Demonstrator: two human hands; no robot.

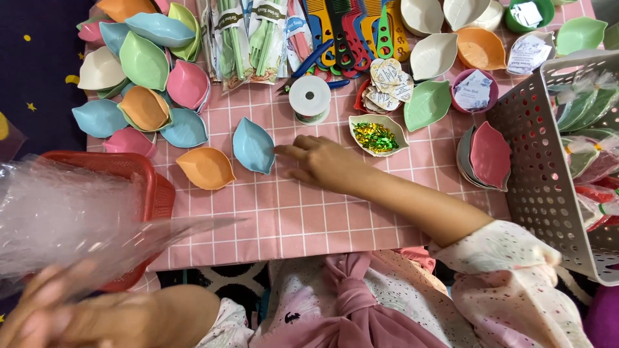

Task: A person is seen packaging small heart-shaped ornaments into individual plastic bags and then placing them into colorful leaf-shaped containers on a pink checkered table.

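Observation:
My right hand [321,161] reaches across the pink checked cloth [290,219], its fingertips touching the edge of a light blue leaf-shaped dish [253,145]. The hand holds nothing and its fingers are slightly apart. An orange leaf dish [206,167] lies just left of the blue one. My left hand [48,312], blurred at the bottom left, grips a crinkled clear plastic bag [71,216] that covers part of a red basket [143,169].
A heap of pastel leaf dishes [143,71] fills the far left. Packs of cutlery [248,35], combs [351,29], a ribbon spool [309,96], heart tags [385,84] and a dish of green-gold foil [376,136] lie beyond. A white slotted basket [548,174] stands right.

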